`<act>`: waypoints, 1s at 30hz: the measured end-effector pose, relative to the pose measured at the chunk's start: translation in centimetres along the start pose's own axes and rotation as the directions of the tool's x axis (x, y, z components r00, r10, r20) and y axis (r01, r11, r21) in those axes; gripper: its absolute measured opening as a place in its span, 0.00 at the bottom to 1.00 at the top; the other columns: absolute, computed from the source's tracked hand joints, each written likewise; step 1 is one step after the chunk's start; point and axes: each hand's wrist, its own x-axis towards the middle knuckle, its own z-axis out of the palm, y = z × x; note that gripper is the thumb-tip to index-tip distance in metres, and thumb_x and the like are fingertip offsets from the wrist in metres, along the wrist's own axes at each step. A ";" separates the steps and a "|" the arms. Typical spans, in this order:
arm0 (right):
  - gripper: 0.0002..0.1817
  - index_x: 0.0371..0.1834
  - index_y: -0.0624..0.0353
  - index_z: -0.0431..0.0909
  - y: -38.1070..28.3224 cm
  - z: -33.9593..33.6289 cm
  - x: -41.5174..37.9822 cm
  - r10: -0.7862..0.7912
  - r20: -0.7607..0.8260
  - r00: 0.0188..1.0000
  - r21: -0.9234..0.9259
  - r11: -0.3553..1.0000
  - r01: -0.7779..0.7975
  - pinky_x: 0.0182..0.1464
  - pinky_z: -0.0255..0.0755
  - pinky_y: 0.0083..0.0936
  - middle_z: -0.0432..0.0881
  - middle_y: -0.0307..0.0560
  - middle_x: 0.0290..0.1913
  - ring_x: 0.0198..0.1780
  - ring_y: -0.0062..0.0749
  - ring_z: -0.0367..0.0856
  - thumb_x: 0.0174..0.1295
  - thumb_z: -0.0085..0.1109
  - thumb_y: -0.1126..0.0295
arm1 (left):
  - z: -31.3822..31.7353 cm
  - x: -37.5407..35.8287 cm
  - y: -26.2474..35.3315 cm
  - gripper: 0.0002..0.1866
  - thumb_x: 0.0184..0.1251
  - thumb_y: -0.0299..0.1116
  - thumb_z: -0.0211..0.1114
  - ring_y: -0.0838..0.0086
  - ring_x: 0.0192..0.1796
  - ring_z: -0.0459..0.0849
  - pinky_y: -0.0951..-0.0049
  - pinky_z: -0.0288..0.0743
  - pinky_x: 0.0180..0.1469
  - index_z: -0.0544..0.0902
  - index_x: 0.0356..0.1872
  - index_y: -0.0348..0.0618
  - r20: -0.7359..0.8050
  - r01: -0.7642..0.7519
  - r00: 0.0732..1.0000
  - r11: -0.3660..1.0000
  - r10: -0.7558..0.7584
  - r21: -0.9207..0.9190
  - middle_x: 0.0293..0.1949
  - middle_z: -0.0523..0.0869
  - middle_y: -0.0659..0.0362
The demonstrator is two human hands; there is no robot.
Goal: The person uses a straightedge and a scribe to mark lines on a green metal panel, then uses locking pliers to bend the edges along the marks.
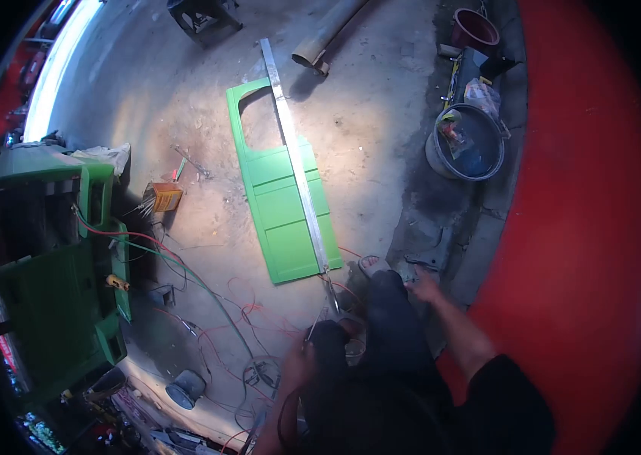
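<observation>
On the concrete floor lies a flat green panel (290,208) with a window-like cutout at its far end. A long metal bar (295,152) lies lengthwise across it and sticks out past the far edge. Low in the view, my left hand (299,362) is beside my left knee, near a thin rod (314,326); its fingers are dark and blurred. My right hand (424,287) is out past my right knee, near a small dark tool (420,265) on the floor; whether it touches the tool is unclear. A metal tool (333,294) stands at the bar's near end.
At the left is a green vehicle body (40,280). Red and green hoses (206,284) cross the floor. An orange tin (163,197) holds rods. A bucket (464,144) stands at the right, near a red surface (578,227). A pipe (328,34) and stool (203,19) are farther off.
</observation>
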 end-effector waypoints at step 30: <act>0.42 0.77 0.68 0.58 -27.7 -36.5 8.1 -0.180 -0.121 0.976 0.044 0.981 0.187 0.68 0.68 0.31 0.77 0.65 0.65 0.66 0.48 0.78 0.71 0.59 0.49 | -17.2 22.6 26.1 0.23 0.73 0.37 0.59 0.43 0.57 0.83 0.52 0.75 0.60 0.75 0.67 0.44 -0.329 -0.260 0.933 0.904 0.145 -0.340 0.55 0.84 0.40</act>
